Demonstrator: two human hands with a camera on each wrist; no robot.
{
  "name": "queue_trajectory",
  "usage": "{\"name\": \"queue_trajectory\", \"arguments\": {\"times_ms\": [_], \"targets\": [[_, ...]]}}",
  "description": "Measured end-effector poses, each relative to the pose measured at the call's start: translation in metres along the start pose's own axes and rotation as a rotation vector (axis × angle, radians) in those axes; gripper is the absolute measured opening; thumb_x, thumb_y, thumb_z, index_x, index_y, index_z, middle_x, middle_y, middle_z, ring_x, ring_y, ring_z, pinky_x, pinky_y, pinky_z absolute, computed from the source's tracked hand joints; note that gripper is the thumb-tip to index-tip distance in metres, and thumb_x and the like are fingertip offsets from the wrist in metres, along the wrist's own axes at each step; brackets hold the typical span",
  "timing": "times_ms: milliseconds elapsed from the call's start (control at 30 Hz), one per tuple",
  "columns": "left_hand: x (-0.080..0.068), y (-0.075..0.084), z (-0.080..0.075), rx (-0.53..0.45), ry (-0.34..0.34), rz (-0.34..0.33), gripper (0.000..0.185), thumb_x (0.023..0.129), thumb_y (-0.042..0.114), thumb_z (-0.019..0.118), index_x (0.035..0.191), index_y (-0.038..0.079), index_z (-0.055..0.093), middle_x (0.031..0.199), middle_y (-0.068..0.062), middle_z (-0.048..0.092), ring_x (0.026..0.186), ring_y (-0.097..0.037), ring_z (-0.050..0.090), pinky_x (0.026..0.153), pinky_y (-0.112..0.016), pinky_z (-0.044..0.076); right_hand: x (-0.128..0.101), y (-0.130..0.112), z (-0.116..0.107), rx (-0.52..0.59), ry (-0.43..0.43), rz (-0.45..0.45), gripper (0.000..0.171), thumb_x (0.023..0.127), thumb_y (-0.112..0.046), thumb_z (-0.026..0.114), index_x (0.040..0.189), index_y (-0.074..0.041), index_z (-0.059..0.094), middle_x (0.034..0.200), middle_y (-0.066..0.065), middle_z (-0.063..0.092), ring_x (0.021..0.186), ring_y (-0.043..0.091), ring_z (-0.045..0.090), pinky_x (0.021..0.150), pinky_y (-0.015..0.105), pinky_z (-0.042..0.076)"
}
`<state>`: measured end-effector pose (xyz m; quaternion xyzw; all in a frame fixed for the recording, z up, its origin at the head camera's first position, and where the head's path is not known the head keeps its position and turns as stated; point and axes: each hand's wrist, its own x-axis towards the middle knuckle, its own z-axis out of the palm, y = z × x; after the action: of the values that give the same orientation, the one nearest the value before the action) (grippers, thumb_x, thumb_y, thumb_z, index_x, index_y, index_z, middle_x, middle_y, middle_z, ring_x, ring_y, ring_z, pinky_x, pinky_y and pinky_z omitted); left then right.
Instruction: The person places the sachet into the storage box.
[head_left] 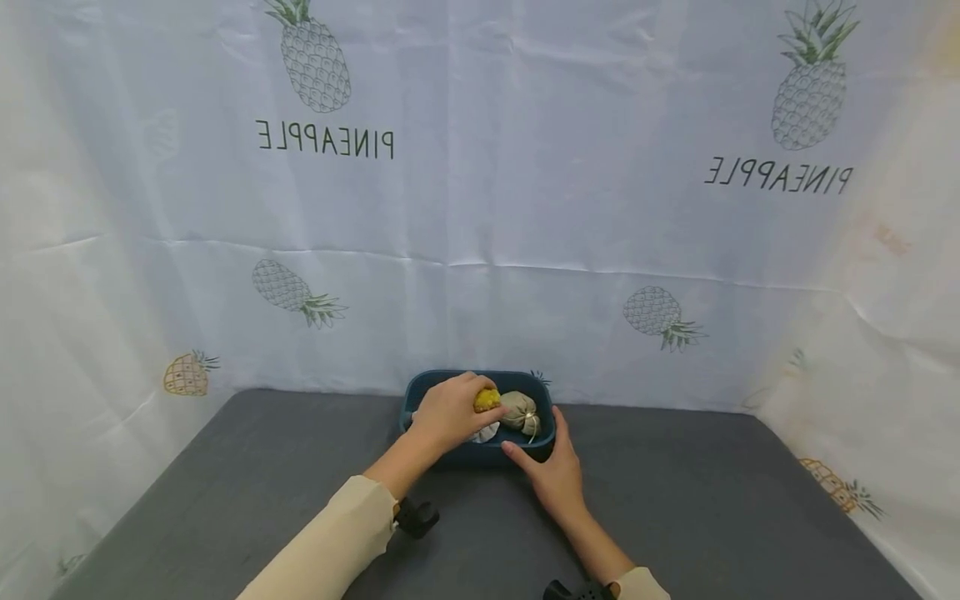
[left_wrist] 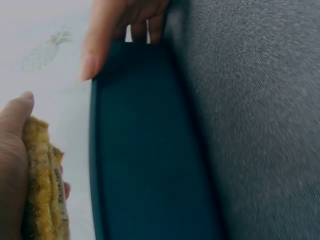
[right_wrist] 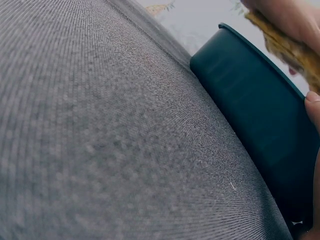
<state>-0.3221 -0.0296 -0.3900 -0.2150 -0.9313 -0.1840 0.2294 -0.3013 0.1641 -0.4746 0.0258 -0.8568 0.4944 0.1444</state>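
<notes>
My left hand [head_left: 450,408] is over the dark teal bin [head_left: 465,455], gripping a fuzzy yellow item [head_left: 487,400]. In the left wrist view this yellow item [left_wrist: 45,185] shows shaggy layers and a printed label; its exact kind is unclear. My right hand [head_left: 558,475] holds the bin's near right corner, thumb at the front rim and fingers along the right end. Inside the bin are a tied beige cloth pouch [head_left: 519,412] and a whitish item [head_left: 486,432], partly hidden by my left hand. The right wrist view shows the bin's outer wall [right_wrist: 250,100].
The bin stands at the back of a dark grey cloth-covered table [head_left: 675,500]. Right behind it hangs a white pineapple-print curtain [head_left: 480,317], which also runs along both sides.
</notes>
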Motion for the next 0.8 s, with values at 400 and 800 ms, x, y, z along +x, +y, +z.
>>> {"name": "queue_trajectory", "arguments": {"times_ms": [400, 800], "targets": [[0.01, 0.003, 0.027, -0.042, -0.153, 0.043, 0.05, 0.091, 0.057, 0.067, 0.124, 0.021, 0.069, 0.112, 0.0, 0.068, 0.083, -0.013, 0.059, 0.072, -0.029, 0.051, -0.003, 0.001, 0.002, 0.015, 0.012, -0.026, 0.105, 0.083, -0.049, 0.081, 0.161, -0.01, 0.023, 0.161, 0.023, 0.035, 0.142, 0.045, 0.044, 0.107, 0.067, 0.041], [0.025, 0.002, 0.04, -0.18, -0.301, 0.044, 0.065, 0.09, 0.055, 0.071, 0.142, 0.02, 0.057, 0.141, -0.006, 0.056, 0.128, -0.029, 0.052, 0.109, -0.051, 0.044, -0.001, -0.001, 0.0, 0.006, 0.015, -0.01, 0.105, 0.083, -0.051, 0.08, 0.161, -0.011, 0.023, 0.162, 0.021, 0.035, 0.143, 0.044, 0.045, 0.108, 0.066, 0.041]]}}
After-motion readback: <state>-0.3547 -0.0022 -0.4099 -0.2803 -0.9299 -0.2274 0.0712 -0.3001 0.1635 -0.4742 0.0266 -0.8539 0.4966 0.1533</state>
